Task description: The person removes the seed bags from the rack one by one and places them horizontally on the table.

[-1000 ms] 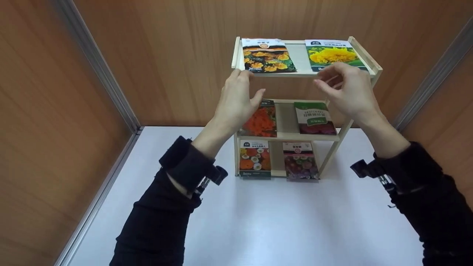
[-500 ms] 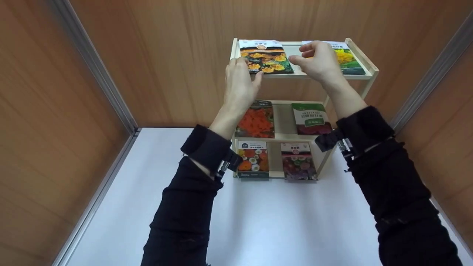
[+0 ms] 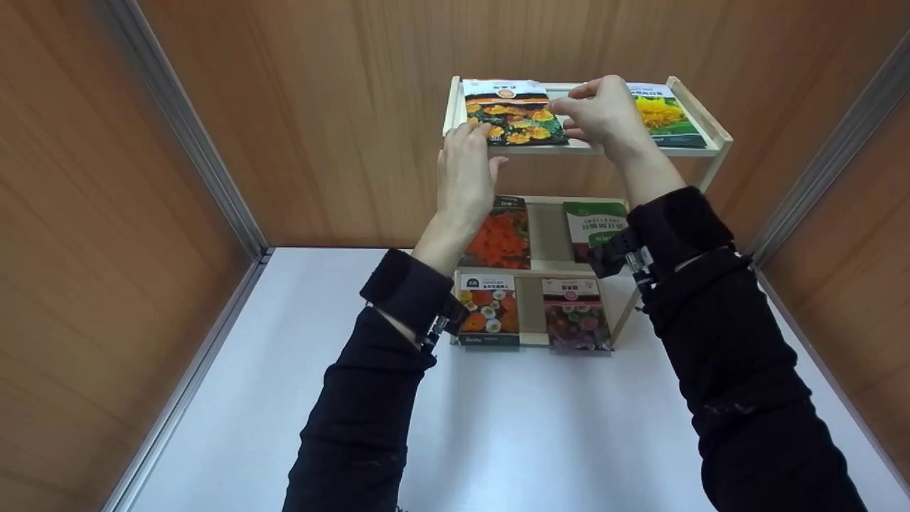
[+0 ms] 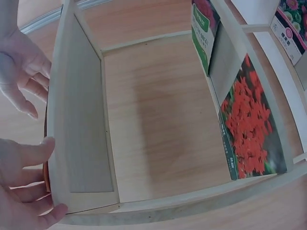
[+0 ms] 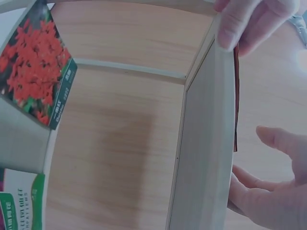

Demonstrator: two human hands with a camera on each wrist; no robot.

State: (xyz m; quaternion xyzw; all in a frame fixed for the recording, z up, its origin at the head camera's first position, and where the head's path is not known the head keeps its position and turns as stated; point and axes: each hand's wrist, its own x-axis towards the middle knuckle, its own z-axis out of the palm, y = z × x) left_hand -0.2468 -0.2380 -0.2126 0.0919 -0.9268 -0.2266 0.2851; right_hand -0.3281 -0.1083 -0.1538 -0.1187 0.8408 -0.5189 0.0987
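On the top tier of a small wooden rack [image 3: 526, 150] lies a seed packet with orange flowers [image 3: 517, 114]. My left hand [image 3: 466, 171] rests its fingertips at the packet's lower left corner, thumb by the shelf's front edge. At the packet's right side hovers my right hand [image 3: 604, 117], loosely bent, its index fingertip close to the edge; contact cannot be told. Behind it lies a yellow-flower packet [image 3: 668, 117], partly hidden. From below, the left wrist view shows my left fingers [image 4: 33, 191] at the shelf edge; my right hand [image 5: 278, 187] appears beside the shelf in the right wrist view.
The middle tier bears a red-flower packet [image 3: 501, 235] and a green and white packet [image 3: 597, 220]. Lower down are a packet with orange and white flowers [image 3: 489, 309] and a purple-flower packet [image 3: 577, 316]. Wooden panels [image 3: 341, 107] enclose the white table [image 3: 498, 427].
My right hand has moved left from the yellow-flower packet to the orange-flower packet's right side. My left hand has shifted slightly right, onto that packet's lower left corner.
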